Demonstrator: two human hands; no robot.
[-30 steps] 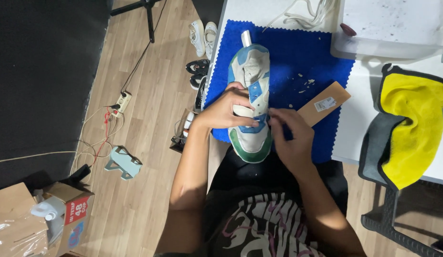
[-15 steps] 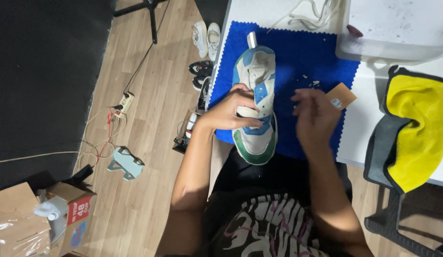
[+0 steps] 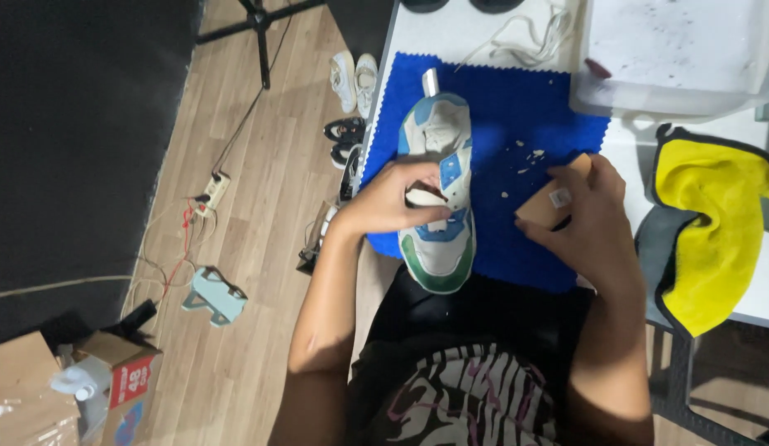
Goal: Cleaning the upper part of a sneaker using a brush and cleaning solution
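Observation:
A white, blue and green sneaker [image 3: 440, 173] lies on a blue cloth [image 3: 516, 124] on a white table. My left hand [image 3: 392, 198] grips the sneaker at its middle, fingers curled over its side. To the right, my right hand [image 3: 587, 211] holds a tan rectangular block [image 3: 548, 202] above the cloth, apart from the shoe. Small pale crumbs [image 3: 521, 161] lie scattered on the cloth between shoe and block.
A yellow and grey cloth [image 3: 715, 231] hangs off the table at right. A clear plastic tub [image 3: 673, 58] and white laces [image 3: 533, 41] sit at the back. Shoes [image 3: 351, 83], a power strip [image 3: 212, 190] and cardboard boxes [image 3: 37, 388] lie on the wooden floor.
My right hand has drawn away from the sneaker to the right, carrying the tan block. My left hand has kept its hold on the shoe.

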